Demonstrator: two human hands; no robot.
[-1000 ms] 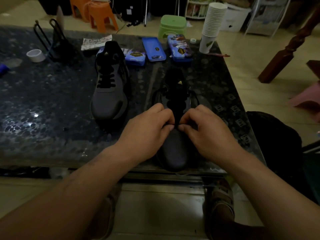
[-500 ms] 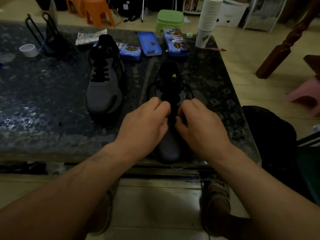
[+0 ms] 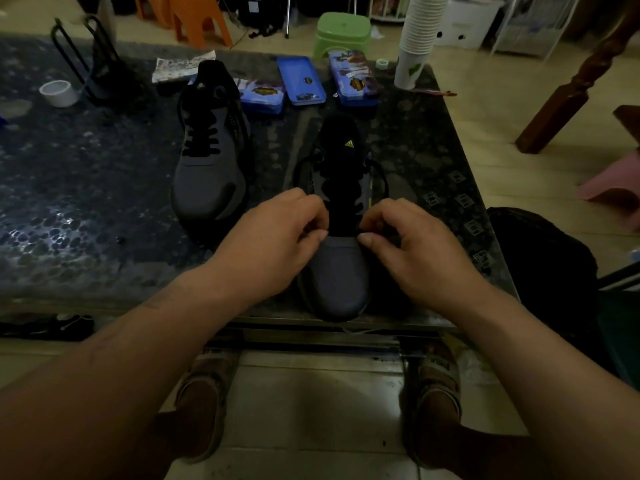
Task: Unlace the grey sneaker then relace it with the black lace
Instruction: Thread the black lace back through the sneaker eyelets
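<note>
A grey sneaker with a black tongue stands at the near edge of the dark table, toe towards me. Its black lace crosses the upper eyelets and loops out at both sides. My left hand has its fingers curled at the left side of the lowest eyelets, pinching the lace there. On the right side my right hand does the same with thumb and fingers. The lace under the fingertips is hard to see in the dim light.
A second grey sneaker, fully laced, stands to the left. Behind lie three blue tins, a stack of paper cups, a tape roll and a black wire stand. A black bag sits right of the table.
My two hands have drawn a little apart, from touching over the tongue to either side of the lowest eyelets. The view shifted slightly.
</note>
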